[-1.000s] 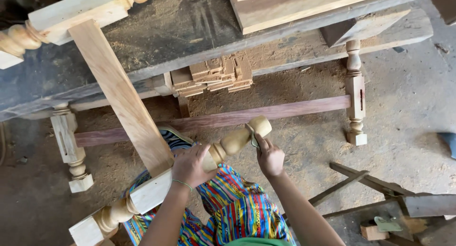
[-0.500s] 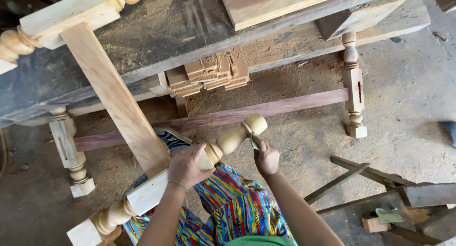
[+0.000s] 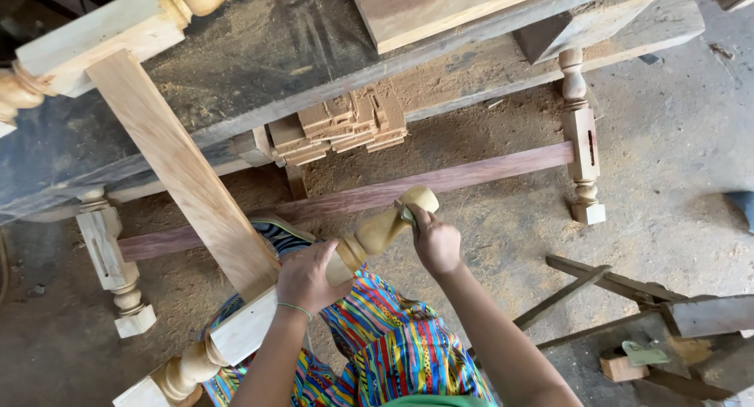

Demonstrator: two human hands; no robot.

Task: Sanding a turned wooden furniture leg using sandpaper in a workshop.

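Left hand point(image 3: 308, 277) clasps the rigid, likely heavy turned wooden leg point(image 3: 369, 238) at its neck; right hand point(image 3: 437, 242) pinches sandpaper point(image 3: 407, 215) against its rounded end.

Soft, even daylight fills the scene, brightest on the concrete floor point(image 3: 667, 163) at the right and fading to dim at the far left and under the workbench point(image 3: 259, 77). Shadows are faint and diffuse; the bench casts a dull shade on the sawdust below it. There is no glare. Focus is sharp across most of the frame, with slight softening and wide-angle stretching toward the corners.
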